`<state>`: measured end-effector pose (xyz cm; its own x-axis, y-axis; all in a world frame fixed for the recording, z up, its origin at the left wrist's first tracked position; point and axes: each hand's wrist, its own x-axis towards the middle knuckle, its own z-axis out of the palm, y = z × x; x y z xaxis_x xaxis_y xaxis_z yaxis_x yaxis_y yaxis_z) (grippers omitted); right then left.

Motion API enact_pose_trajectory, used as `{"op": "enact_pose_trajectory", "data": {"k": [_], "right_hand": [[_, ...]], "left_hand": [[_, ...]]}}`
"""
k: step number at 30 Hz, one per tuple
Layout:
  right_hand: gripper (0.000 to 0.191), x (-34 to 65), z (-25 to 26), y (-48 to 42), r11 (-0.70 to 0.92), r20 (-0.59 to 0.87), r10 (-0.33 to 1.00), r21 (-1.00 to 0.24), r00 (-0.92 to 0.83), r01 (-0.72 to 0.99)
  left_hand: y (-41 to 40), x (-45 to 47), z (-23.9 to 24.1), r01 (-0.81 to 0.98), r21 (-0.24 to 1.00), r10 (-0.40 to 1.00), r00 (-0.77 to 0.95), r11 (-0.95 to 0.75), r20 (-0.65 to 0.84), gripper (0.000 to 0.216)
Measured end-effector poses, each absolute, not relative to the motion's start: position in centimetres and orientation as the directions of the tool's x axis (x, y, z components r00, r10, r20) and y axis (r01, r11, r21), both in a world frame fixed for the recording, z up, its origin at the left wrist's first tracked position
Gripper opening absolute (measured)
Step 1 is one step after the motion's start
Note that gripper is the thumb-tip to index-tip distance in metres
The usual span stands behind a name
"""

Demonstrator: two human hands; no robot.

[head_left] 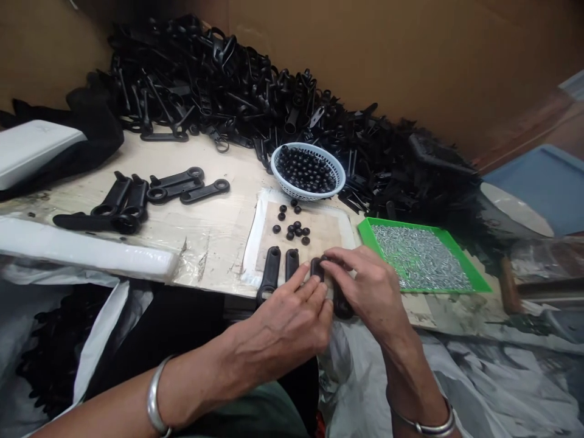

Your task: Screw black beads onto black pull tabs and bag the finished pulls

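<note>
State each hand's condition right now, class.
Left hand: fingers bent against a black part; firmness of grip cannot be told.
Right hand: thumb and forefinger nearly closed at that part's upper end; grip unclear.

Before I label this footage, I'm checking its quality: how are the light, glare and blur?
Head view: the black pile is so dark many parts merge; head view: the left bracelet glints; head view: the blue surface at right looks soft; head view: left hand and right hand look fairly clear.
</note>
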<state>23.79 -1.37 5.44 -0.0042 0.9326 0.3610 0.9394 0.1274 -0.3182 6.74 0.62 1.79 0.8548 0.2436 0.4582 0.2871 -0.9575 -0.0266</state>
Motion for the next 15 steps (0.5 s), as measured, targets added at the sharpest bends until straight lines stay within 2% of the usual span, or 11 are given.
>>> {"op": "enact_pose_trajectory", "data": {"k": [7,10,12,15], "right_hand": [[0.001,23.3,6.4,-0.6,0.219,0.311,0.934,-0.111,-0.175,0.969],[0.005,22.5,6.1,-0.3,0.212,0.257,0.947,-0.04,-0.195,0.976],[0.008,22.1,5.7,-0.3,0.224,0.257,0.946,-0.083,-0.196,0.971],[0.01,22.4,5.7,-0.4,0.254,0.39,0.906,-0.199,-0.162,0.946]], "left_hand": [[0.7,6.7,2.2,0.28,-0.009,0.247,0.861,-0.96,0.445,0.025],[0.8,6.6,2.2,0.271,-0.004,0.242,0.868,-0.963,0.434,0.027],[0.8,6.5,2.1,0.271,0.002,0.245,0.865,-0.963,0.437,0.027],[0.8,6.5,1.8,0.283,-0.014,0.245,0.852,-0.959,0.462,0.023]]}}
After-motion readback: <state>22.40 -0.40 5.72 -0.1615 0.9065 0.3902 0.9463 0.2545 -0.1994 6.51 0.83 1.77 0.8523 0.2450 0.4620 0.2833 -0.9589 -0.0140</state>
